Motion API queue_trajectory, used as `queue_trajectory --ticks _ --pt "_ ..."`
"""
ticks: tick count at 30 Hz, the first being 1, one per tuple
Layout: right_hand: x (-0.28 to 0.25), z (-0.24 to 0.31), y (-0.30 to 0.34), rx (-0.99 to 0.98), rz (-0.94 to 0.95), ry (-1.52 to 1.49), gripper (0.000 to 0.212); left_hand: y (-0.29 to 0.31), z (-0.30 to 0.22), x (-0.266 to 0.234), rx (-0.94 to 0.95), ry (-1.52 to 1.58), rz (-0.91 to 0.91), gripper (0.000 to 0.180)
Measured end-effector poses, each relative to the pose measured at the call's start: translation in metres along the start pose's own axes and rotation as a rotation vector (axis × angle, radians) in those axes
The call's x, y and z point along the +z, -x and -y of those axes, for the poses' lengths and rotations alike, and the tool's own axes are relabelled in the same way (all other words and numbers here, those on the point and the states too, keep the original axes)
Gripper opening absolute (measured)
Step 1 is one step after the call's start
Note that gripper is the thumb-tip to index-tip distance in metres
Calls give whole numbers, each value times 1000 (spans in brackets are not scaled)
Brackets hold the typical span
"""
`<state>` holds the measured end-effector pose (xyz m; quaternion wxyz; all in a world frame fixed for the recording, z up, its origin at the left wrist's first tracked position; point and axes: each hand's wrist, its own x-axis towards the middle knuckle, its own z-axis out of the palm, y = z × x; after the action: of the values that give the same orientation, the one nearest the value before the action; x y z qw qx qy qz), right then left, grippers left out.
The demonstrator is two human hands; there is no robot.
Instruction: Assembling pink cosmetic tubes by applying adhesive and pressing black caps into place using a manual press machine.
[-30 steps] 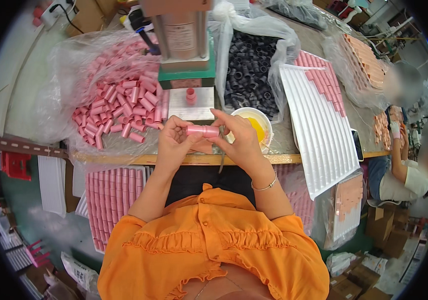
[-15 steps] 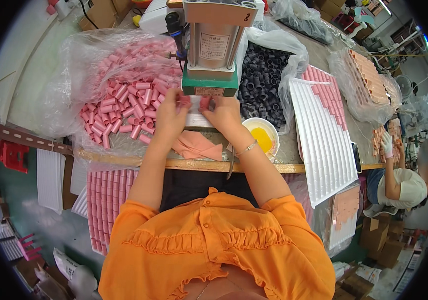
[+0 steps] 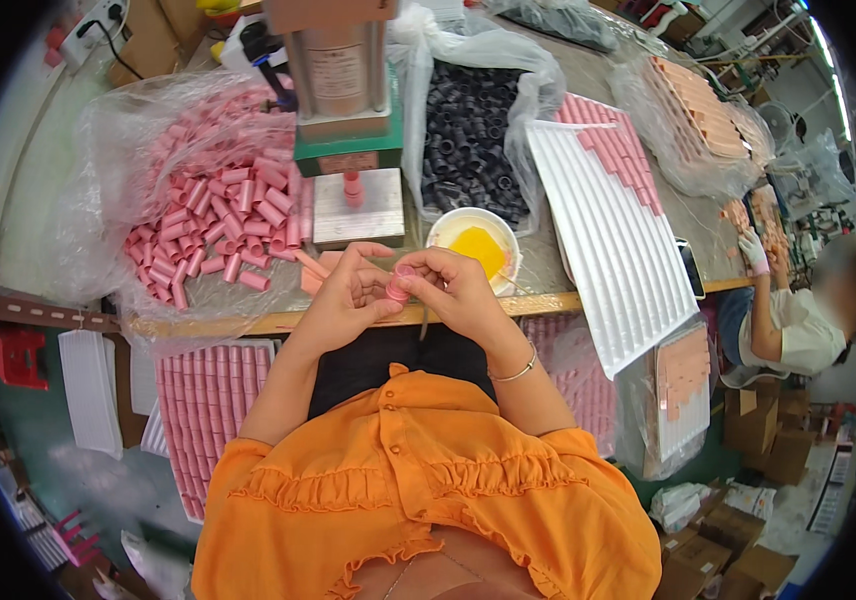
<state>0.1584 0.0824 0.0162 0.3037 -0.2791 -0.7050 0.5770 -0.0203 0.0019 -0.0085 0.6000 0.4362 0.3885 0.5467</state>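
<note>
Close to the table's front edge, my left hand (image 3: pixel 346 300) and my right hand (image 3: pixel 458 290) meet around a short pink plastic tube (image 3: pixel 400 286). The fingers of both hands are closed on it and cover much of it. Beyond them, another small pink part (image 3: pixel 353 188) stands upright on the metal block (image 3: pixel 358 222) under the green head of a bench press (image 3: pixel 343 80). A peach-coloured cloth (image 3: pixel 314 272) lies beside my left hand, partly hidden by it. To the right of the block is a white bowl (image 3: pixel 436 236) with something yellow inside.
Loose pink tubes (image 3: pixel 218 220) heap up in clear plastic at left. A bag of black rings (image 3: pixel 473 140) sits right of the press. A white ridged tray (image 3: pixel 613 250), partly filled with pink tubes, overhangs the table edge. A person (image 3: pixel 793 310) works at far right.
Both hands have drawn back from beneath the press toward me and come together on a pink tube. The block with its upright pink part now shows. The whole view has shifted.
</note>
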Motion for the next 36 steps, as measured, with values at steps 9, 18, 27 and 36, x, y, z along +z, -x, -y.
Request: queue_trajectory --ticks 9,18,27,36 --pt "14 1 0 -107 -302 262 22 -10 21 39 313 -762 -553 48" --pt "-76 -31 -67 155 -436 838 37 31 -17 -64 353 -1150 -685 17" --pt "-106 -73 -105 393 -344 1087 22 70 -26 -122 37 -1426 -458 31" --pt "-73 -35 -11 -250 -325 818 8 39 -37 -72 303 -1169 -488 33"
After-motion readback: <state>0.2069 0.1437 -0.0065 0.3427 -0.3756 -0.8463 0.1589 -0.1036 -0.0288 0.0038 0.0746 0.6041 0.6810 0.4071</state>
